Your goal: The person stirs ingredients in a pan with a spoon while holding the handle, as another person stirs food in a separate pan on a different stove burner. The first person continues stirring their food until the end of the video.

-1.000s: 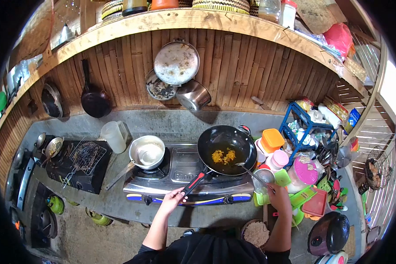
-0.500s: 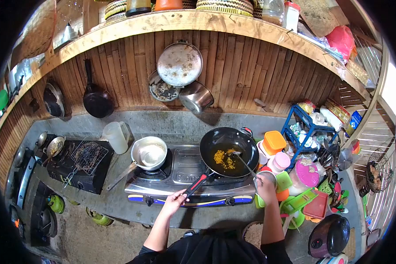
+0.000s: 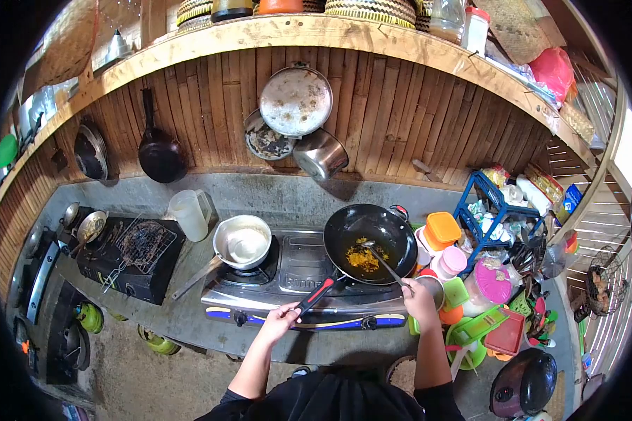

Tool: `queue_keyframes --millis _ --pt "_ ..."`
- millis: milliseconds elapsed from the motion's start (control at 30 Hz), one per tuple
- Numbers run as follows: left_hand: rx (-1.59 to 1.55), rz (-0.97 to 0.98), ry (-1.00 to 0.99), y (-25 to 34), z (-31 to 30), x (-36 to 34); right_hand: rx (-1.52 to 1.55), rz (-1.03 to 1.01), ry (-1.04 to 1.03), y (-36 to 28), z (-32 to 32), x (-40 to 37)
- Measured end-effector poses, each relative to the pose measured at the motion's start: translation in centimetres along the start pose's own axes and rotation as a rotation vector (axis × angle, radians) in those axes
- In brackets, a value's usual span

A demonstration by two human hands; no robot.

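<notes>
A black wok (image 3: 343,228) sits on the right burner of the gas stove (image 3: 302,261), with an orange-yellow paste (image 3: 364,259) in oil at its bottom. Closed round the end of the wok's black and red handle (image 3: 317,295) is my left hand (image 3: 282,323). My right hand (image 3: 419,303) grips a metal spoon (image 3: 388,268), whose bowl rests in the wok at the paste. On the left burner stands a light metal saucepan (image 3: 242,242) with a wooden handle.
A plastic pitcher (image 3: 188,216) stands behind a black grill stove (image 3: 144,284) on the left. To the right are plastic containers (image 3: 442,229), a blue rack (image 3: 481,210) and a rice cooker (image 3: 523,382). Pans (image 3: 163,156) hang on the bamboo wall.
The spoon's bowl has moved left and slightly up in the wok, and the paste is gathered closer together. My right hand has shifted slightly left. The whole view has shifted a little.
</notes>
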State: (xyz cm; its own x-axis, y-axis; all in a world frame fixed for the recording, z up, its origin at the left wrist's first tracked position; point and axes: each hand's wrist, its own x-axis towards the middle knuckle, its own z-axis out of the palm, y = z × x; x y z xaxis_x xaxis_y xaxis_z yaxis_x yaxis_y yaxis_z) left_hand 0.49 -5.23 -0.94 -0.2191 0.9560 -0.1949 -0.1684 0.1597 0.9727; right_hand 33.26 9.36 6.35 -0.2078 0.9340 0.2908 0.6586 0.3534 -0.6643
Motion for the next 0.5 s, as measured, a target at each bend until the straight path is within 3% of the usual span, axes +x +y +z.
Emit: queue_keyframes --millis 233,500 --pt "0.035 -0.011 -0.015 0.6 0.1 -0.2 -0.127 -0.004 -0.064 -2.6 -3.4 -2.5" --pt "0.026 0.007 -0.057 0.7 -0.2 -0.2 -0.043 0.044 -0.067 -2.5 -6.1 -5.2"
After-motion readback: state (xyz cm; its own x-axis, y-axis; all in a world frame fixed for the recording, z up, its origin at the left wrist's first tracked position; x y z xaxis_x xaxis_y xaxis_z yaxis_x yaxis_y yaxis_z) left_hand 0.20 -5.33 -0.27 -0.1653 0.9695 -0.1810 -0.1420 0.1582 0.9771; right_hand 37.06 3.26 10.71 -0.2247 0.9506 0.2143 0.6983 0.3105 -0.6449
